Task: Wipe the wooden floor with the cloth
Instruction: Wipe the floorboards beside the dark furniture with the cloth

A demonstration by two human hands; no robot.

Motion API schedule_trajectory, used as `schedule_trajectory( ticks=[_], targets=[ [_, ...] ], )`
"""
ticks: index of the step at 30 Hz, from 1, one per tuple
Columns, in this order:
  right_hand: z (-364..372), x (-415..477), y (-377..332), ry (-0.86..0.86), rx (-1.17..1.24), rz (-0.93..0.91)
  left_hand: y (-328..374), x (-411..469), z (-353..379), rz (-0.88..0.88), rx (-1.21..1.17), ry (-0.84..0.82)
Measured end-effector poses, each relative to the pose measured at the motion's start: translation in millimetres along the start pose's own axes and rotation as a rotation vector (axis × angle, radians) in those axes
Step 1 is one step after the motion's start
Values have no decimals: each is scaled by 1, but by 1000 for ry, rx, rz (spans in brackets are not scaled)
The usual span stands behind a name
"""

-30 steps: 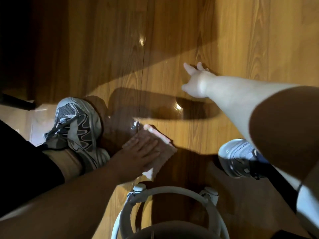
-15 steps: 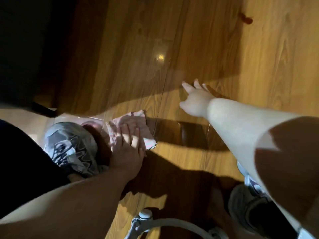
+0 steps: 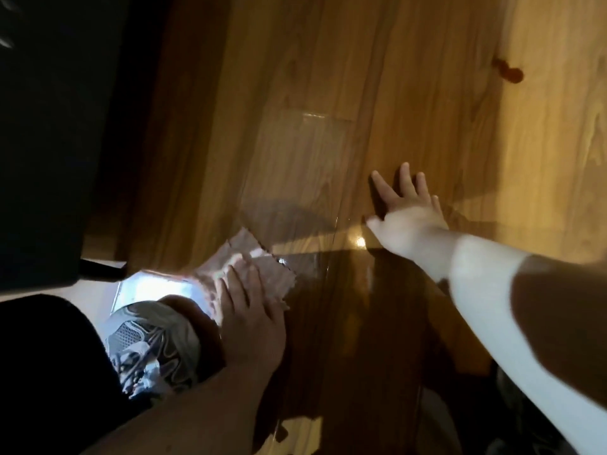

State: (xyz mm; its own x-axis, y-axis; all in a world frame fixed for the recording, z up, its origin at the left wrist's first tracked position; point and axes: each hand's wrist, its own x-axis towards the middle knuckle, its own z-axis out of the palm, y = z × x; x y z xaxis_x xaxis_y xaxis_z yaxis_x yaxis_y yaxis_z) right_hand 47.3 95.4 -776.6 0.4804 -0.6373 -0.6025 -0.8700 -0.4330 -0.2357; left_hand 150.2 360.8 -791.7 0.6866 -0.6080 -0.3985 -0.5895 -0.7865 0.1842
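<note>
Head view: left hand (image 3: pixel 249 310), fingers flat, presses the pink cloth (image 3: pixel 244 249) onto the wooden floor (image 3: pixel 328 93) at lower left beside a shoe (image 3: pixel 154 343); right hand (image 3: pixel 407 218) lies splayed on bare boards at centre right; cloth judged limp and light, best driven under a flat palm.

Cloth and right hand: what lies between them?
Only bare floor, glossy and partly shadowed; nothing rests between cloth and right hand. The head view shows it.
</note>
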Motion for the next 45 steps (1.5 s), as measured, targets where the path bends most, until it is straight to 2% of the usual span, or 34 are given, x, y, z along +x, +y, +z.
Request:
schedule_trajectory(
  ticks=[2, 4, 6, 8, 10, 12, 14, 17, 20, 23, 24, 26, 28, 30, 33, 37, 39, 41, 43, 45],
  targets=[
    [-1, 14, -11, -41, -19, -14, -7, 36, -9, -81, -18, 38],
    [2, 25, -21, -70, -55, 5, -13, 89, -32, -277, -16, 93],
    [12, 31, -27, -35, -84, 6, -19, 145, -61, -441, -141, 51],
    [22, 27, -23, 42, -106, -9, -18, 177, -80, -451, -239, -20],
    [25, 32, -20, 107, -148, -22, -17, 182, -81, -329, -168, -8],
    [19, 44, -20, 154, -164, -20, -11, 148, -59, -145, -7, 78],
    [7, 60, -25, 160, -146, -13, -2, 97, -38, -62, 45, 59],
    [-2, 75, -35, 148, -139, 4, -2, 79, -27, -160, -1, 18],
    [-1, 75, -39, 146, -123, 24, -18, 148, -53, -364, 4, 131],
    [-1, 76, -40, 158, -120, 17, -48, 225, -87, -509, 29, 38],
    [0, 76, -39, 165, -122, 15, -49, 233, -92, -492, 24, 16],
    [0, 77, -39, 185, -118, 21, -31, 213, -77, -319, -2, 43],
    [0, 76, -41, 179, -109, 16, -4, 144, -47, -96, 22, 73],
    [-1, 75, -42, 189, -111, 10, 12, 78, -20, 29, 58, 51],
    [-5, 78, -43, 227, -92, -14, 8, 87, -14, 1, 56, 56],
    [-7, 82, -46, 226, -26, -17, -7, 200, -56, 0, 55, 115],
    [-10, 83, -42, 233, -22, 12, -2, 251, -73, -70, -4, 27],
    [-16, 85, -35, 233, 2, 28, 10, 264, -82, -106, -1, -20],
    [-27, 88, -26, 246, 37, 59, 28, 236, -71, 97, 134, 14],
    [-39, 89, -16, 252, 42, 109, 48, 179, -47, 474, 241, 39]
  ],
)
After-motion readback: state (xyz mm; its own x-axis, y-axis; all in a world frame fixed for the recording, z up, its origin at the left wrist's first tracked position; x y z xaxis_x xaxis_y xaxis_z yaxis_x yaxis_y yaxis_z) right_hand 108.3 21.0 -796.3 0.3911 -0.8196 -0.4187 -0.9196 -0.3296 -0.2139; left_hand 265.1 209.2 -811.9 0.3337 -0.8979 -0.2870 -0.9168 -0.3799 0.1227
